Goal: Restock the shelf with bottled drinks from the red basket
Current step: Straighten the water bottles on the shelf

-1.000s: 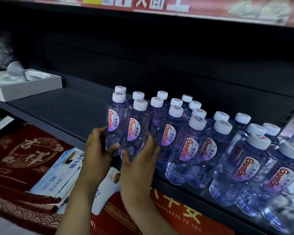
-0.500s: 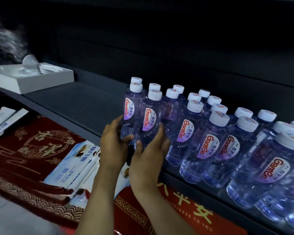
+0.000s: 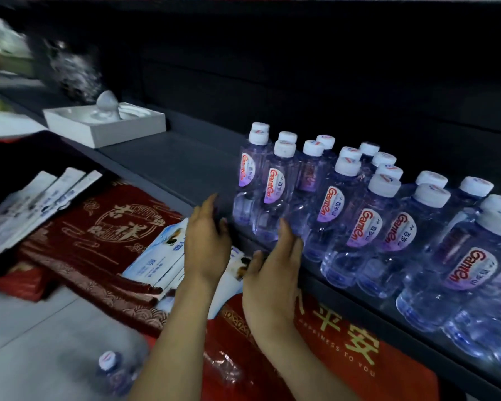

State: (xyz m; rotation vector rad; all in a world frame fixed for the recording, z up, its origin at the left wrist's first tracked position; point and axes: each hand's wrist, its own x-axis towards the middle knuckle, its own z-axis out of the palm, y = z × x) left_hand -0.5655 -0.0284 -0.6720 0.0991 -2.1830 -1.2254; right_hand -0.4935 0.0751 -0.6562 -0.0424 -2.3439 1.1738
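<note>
The shelf [image 3: 168, 166] is dark at its back. The bottles [image 3: 330, 204] shine a bit purple. The shelf's far left end looks blurry

The shelf [image 3: 171, 160] shows bare dark surface from the white box [image 3: 104, 128] at its left back corner across to the leftmost bottles [image 3: 274, 186], open right down to the front edge; a hand could pass in there. From mid-shelf to the right end the bottles stand packed and touching, several rows deep toward the back wall [image 3: 301, 82]; only the space above their caps [image 3: 383, 185] is free.
</note>
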